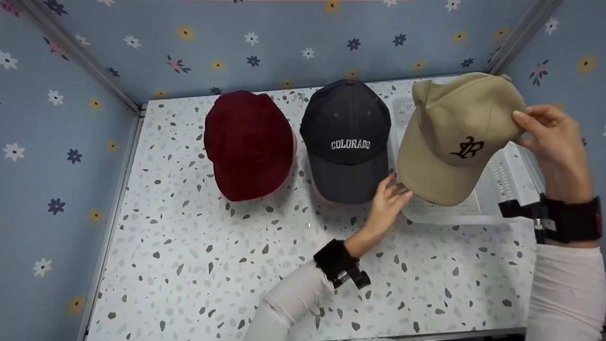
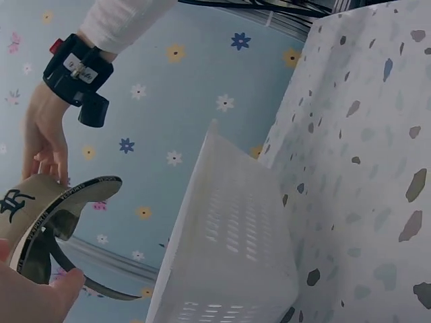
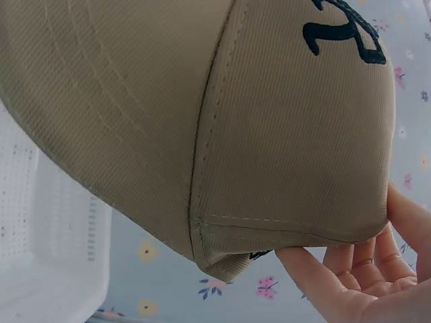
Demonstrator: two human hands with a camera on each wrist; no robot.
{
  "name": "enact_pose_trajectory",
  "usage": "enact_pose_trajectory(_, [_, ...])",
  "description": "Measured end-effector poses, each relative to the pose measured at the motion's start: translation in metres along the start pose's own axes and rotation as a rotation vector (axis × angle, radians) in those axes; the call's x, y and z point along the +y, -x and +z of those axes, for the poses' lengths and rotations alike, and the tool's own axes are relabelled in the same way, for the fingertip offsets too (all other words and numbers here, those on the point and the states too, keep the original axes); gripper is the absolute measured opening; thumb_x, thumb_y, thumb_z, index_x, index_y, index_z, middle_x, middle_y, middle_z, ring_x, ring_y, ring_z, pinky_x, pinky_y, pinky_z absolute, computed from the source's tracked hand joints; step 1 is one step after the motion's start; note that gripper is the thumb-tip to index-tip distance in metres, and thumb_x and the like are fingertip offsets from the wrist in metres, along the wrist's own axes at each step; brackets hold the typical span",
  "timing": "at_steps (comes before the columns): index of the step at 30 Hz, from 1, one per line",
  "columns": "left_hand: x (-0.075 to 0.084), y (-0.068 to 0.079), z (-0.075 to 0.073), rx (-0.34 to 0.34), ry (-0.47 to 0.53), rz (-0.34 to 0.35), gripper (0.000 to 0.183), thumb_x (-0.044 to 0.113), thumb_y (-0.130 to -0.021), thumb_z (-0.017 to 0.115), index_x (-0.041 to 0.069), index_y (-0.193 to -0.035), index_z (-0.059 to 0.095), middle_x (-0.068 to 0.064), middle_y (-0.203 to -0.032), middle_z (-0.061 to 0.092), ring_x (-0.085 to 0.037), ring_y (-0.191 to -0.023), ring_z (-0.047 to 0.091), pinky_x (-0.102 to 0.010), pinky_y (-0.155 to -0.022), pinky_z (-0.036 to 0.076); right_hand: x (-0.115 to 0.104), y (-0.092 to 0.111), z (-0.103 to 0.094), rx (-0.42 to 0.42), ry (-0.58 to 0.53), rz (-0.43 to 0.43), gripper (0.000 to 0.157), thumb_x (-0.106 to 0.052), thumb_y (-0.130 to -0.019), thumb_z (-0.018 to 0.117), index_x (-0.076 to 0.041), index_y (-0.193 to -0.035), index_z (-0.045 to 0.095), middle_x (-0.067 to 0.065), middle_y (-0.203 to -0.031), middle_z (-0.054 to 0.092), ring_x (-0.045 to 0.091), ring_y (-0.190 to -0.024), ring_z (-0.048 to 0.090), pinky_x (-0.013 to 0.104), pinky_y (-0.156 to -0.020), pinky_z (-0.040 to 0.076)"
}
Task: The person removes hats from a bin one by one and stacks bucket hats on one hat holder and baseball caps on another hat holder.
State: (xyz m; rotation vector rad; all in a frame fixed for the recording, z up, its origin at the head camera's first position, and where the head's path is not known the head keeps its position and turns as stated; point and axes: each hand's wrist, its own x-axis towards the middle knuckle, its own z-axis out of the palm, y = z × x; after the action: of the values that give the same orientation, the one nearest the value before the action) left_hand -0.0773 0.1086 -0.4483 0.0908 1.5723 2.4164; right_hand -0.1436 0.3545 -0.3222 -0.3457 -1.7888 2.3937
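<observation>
A tan baseball cap (image 1: 457, 137) with a dark monogram hangs tilted over the white basket, brim toward the front left. My right hand (image 1: 554, 132) pinches the edge of its crown at the right side; in the right wrist view the thumb and fingers (image 3: 313, 276) are at that edge. By the brim's front left edge is my left hand (image 1: 388, 203), fingers spread and loosely bent, fingertips right at the brim. The cap's open underside and strap show in the left wrist view. A dark grey COLORADO cap (image 1: 348, 142) lies just beyond the left hand.
Below the tan cap stands the white perforated plastic basket (image 1: 440, 219), partly covered by it. A dark red cap (image 1: 248, 147) lies left of the grey one on the speckled table (image 1: 213, 265). Flower-patterned panels (image 1: 284, 42) enclose the back and sides.
</observation>
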Motion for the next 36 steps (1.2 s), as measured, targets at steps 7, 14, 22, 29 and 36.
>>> enact_pose_trajectory(7, [0.016,0.003,-0.008,0.028,0.125,-0.021,0.053,-0.001,-0.085,0.052,-0.008,-0.131,0.027,-0.022,-0.117,0.05,-0.018,-0.096,0.056,-0.027,-0.083,0.046,0.001,0.012,0.011,-0.052,-0.086,-0.004,0.011,0.006,-0.075,0.064,0.002,-0.083,0.058,0.006,-0.075,0.055,0.015,-0.071,0.052,0.028,-0.056,0.052])
enact_pose_trajectory(14, [0.029,0.008,-0.018,0.037,0.217,0.008,0.037,-0.008,-0.083,0.053,-0.011,-0.118,0.042,-0.014,-0.097,0.057,-0.013,-0.078,0.058,-0.029,-0.071,0.051,0.004,0.02,0.023,-0.076,-0.174,-0.022,0.009,0.011,-0.075,0.061,0.005,-0.081,0.058,0.009,-0.073,0.056,0.016,-0.068,0.053,0.03,-0.056,0.052])
enact_pose_trajectory(22, [0.039,0.015,-0.028,0.01,0.3,0.021,0.024,-0.012,-0.083,0.049,-0.014,-0.106,0.045,-0.008,-0.082,0.059,-0.016,-0.068,0.061,-0.035,-0.065,0.053,0.006,0.026,0.035,-0.11,-0.221,0.008,0.009,0.013,-0.076,0.059,0.005,-0.08,0.059,0.01,-0.07,0.057,0.017,-0.066,0.055,0.031,-0.056,0.053])
enact_pose_trajectory(29, [0.046,0.021,-0.037,0.028,0.29,0.06,0.02,-0.013,-0.081,0.05,-0.012,-0.101,0.047,-0.007,-0.078,0.06,-0.015,-0.062,0.06,-0.029,-0.056,0.052,0.009,0.03,0.049,-0.078,-0.196,-0.009,0.01,0.011,-0.073,0.063,0.006,-0.081,0.062,0.01,-0.073,0.06,0.017,-0.065,0.057,0.029,-0.056,0.053])
enact_pose_trajectory(36, [0.055,0.026,-0.044,0.067,0.322,0.082,0.022,-0.013,-0.081,0.05,-0.011,-0.102,0.047,-0.008,-0.081,0.06,-0.016,-0.066,0.06,-0.029,-0.058,0.053,0.015,0.036,0.066,-0.082,-0.23,-0.113,0.019,0.012,-0.073,0.064,0.011,-0.092,0.061,0.014,-0.081,0.062,0.019,-0.071,0.058,0.028,-0.06,0.053])
